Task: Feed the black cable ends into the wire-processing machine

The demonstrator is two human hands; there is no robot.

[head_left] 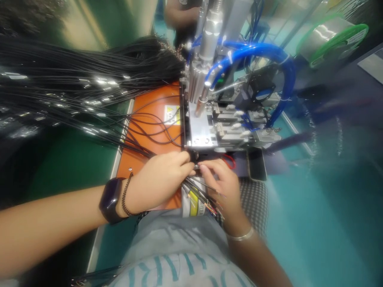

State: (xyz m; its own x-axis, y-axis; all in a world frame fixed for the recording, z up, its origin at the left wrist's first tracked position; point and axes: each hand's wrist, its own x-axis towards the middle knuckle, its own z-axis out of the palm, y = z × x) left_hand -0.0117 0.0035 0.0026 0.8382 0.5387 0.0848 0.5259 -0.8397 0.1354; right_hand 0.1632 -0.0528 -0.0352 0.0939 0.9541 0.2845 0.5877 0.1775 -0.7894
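Observation:
My left hand is closed around a bundle of thin black cables at the front edge of the machine. The stripped ends fan out to the lower right and show small coloured wires. My right hand is pinched close beside it, thumb and fingertip together just below the machine's metal plate. Whatever lies in that pinch is too small to make out. The loose cable ends pass in front of the right palm. More single cables loop over the orange machine base toward the plate.
A large heap of black cables lies at the left. Blue air hoses arch over the machine's clamps. A phone lies right of my hands. A green-rimmed wire spool stands back right. Another person's arm shows behind the machine.

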